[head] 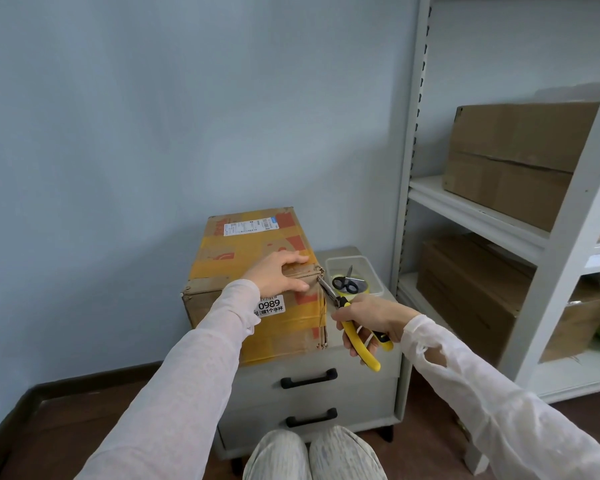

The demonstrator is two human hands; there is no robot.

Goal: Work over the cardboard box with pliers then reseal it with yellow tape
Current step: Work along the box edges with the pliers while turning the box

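A cardboard box wrapped in yellow tape, with white labels, stands on a grey drawer cabinet. My left hand rests on the box's near top edge, fingers straight and thumb down the front face. My right hand grips the yellow-handled pliers, whose metal jaws touch the box's near right top corner. A roll of yellow tape lies in a clear container on the cabinet, mostly hidden under black-handled scissors.
A grey metal shelving unit stands to the right, holding several brown cardboard boxes. A blue wall is behind. My knees are just in front of the cabinet's two drawers. Dark wood floor lies to the left.
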